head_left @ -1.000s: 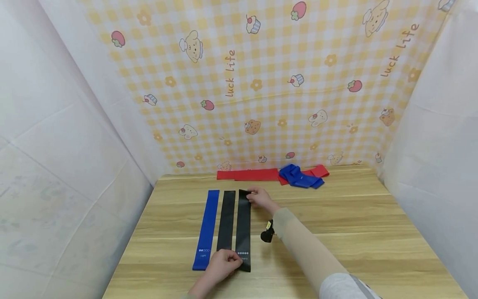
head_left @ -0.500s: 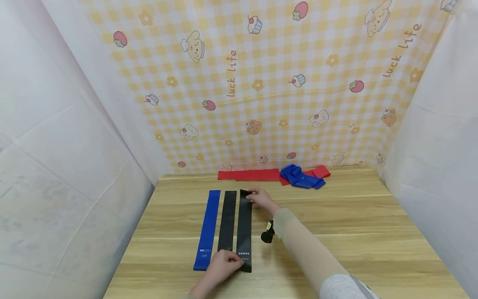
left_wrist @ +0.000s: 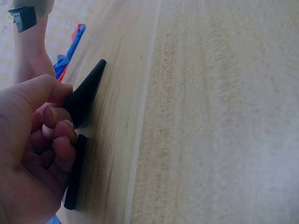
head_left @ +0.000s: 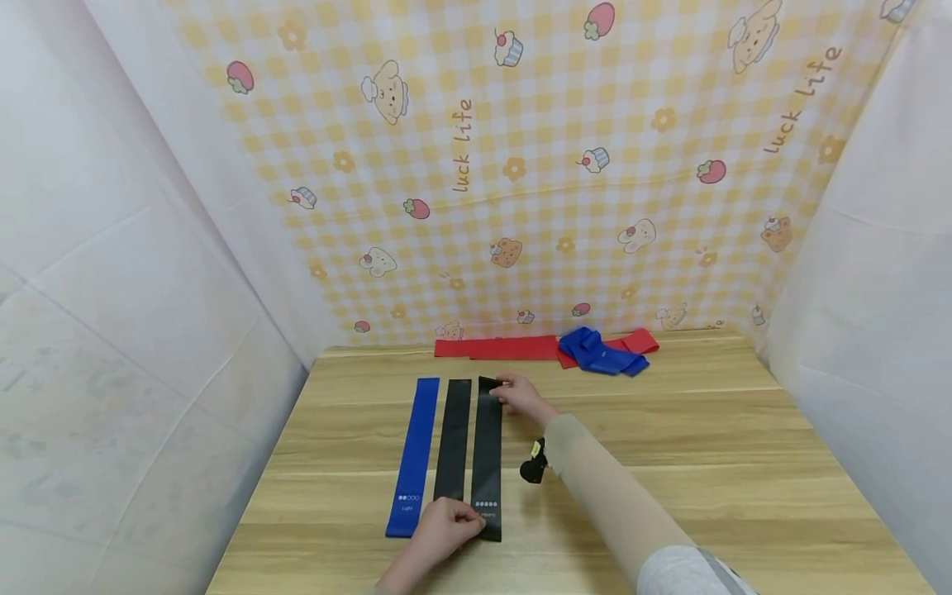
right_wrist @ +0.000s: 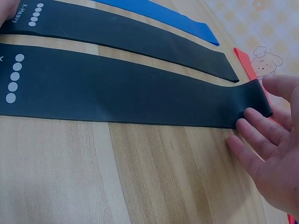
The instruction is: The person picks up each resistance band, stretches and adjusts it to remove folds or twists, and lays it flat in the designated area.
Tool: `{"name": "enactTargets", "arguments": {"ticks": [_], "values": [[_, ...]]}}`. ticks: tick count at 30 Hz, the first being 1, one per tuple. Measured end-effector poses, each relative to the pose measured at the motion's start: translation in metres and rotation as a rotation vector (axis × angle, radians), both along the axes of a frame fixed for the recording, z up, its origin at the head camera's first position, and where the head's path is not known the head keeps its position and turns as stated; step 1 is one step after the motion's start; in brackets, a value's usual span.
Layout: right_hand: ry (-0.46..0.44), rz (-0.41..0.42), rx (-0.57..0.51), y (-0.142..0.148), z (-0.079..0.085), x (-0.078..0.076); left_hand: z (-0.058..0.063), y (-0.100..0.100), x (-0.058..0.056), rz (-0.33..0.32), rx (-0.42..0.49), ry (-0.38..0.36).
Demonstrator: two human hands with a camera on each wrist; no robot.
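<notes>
Three flat resistance bands lie lengthwise side by side. The rightmost is a black resistance band with a row of white dots. My left hand pinches its near end between thumb and finger, as the left wrist view shows. At the far end my right hand holds the tip, which bends up off the table between thumb and fingers. Beside it lies a second black band, marked X-Heavy in the right wrist view; my left hand covers its near end. Leftmost is a blue band marked Light.
Along the back of the wooden table lie red bands, with a crumpled blue band over them at the right. A checked cloth hangs behind. White sheets stand at both sides. A small black device sits by my right forearm.
Both hands keep their places at the two ends of the black band. Only a slight rightward shift of the whole head view shows.
</notes>
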State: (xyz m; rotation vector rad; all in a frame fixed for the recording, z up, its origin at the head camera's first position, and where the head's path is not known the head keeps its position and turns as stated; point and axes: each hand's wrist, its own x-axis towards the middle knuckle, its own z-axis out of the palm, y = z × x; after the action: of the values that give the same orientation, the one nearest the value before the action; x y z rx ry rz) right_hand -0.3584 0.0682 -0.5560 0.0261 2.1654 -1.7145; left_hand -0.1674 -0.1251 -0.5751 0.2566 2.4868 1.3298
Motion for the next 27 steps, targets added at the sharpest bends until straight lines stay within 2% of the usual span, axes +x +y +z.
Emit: {"name": "enactTargets", "arguments": {"ticks": [4,12,19,27], "values": [[-0.007,0.001,0.0,-0.0007,0.0016,0.0012,0.0004,-0.0011,0.0006,-0.015,0.003,0.007],[-0.006,0.003,-0.003,0.0001,0.0056,0.0049,0.0019,0.0002,0.0014,-0.038,-0.007,-0.039],[-0.015,0.015,-0.022,0.0019,0.0049,0.0064,-0.001,0.0024,0.0019,-0.053,-0.048,-0.005],[-0.003,0.034,-0.021,0.0061,0.0037,0.0056,0.0001,0.0037,0.003,-0.034,-0.064,0.001]]}}
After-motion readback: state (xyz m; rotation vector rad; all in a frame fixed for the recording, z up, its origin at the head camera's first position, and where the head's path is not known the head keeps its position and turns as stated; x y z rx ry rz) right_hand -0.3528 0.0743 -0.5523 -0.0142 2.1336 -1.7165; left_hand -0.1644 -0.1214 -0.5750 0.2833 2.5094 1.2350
